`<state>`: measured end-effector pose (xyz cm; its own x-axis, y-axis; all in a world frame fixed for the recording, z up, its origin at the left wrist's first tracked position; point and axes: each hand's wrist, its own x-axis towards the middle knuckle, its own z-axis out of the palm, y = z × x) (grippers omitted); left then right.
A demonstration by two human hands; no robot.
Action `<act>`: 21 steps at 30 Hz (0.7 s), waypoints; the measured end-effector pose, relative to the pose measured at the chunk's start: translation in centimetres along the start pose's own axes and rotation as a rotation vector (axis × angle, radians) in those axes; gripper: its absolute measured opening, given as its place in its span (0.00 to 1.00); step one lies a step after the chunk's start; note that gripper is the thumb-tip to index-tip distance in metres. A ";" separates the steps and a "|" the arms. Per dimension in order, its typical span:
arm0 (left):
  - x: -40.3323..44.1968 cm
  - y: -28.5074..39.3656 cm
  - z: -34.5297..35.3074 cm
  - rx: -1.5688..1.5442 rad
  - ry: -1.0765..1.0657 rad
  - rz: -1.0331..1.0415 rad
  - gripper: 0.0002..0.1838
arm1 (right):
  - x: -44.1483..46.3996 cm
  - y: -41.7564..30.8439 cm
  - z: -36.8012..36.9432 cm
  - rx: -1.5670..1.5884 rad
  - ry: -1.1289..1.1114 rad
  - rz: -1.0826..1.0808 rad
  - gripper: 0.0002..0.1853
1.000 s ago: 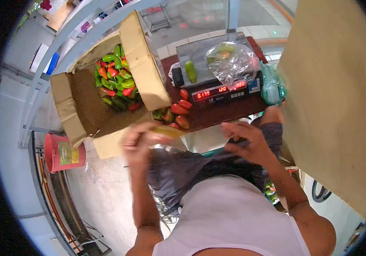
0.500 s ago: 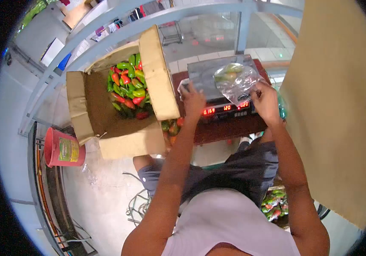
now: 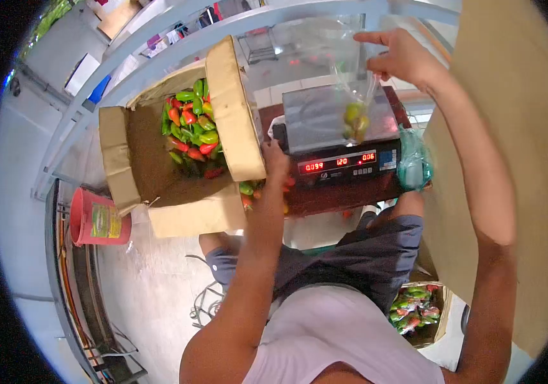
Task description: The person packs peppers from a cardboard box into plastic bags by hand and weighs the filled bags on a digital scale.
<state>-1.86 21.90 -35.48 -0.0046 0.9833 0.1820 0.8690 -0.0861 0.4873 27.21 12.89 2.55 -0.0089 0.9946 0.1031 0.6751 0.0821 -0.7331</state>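
Raised above the scale, my right hand [image 3: 405,61] grips the upper part of a clear plastic bag [image 3: 371,89], index finger stretched out. Several green and reddish peppers [image 3: 355,121] hang in the bag's bottom, over the metal pan of a digital scale [image 3: 312,118]. Red digits light the scale's front display [image 3: 341,162]. My left hand [image 3: 275,160] is at the scale's left edge, beside a small black object [image 3: 280,136] and a whitish plastic piece; its fingers are blurred and partly hidden. Left of it, a cardboard box [image 3: 143,144] holds red and green peppers [image 3: 191,121].
A teal plastic bundle [image 3: 414,160] lies at the scale's right. More peppers [image 3: 248,189] show below the box flap. A red bucket [image 3: 101,221] stands at left. Bagged peppers fill a low box [image 3: 443,313] by my right side. A large cardboard sheet [image 3: 510,179] rises at right.
My right hand has risen away from the scale, lifting the bag of peppers and stretching it upright. My left hand has drawn back toward me from the pan's edge. The display digits differ.
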 end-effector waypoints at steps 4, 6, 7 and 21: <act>-1.6 -0.1 1.3 0.244 0.035 -0.038 0.25 | 0.1 -1.5 -0.6 0.054 -0.063 -0.043 0.31; -1.8 -0.5 1.7 0.163 0.034 -0.089 0.23 | -0.2 -1.1 0.1 0.073 -0.104 -0.049 0.30; -1.9 0.1 0.5 0.180 -0.056 -0.067 0.23 | -0.4 -0.8 0.4 0.084 -0.124 -0.054 0.30; -6.6 4.9 -7.4 -0.305 0.064 0.056 0.21 | -3.2 1.2 1.8 0.164 -0.179 -0.044 0.35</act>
<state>-1.19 13.75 -27.96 -0.0010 0.9644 0.2646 0.6803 -0.1933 0.7070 26.75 9.97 0.11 -0.1763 0.9839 0.0276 0.5426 0.1205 -0.8313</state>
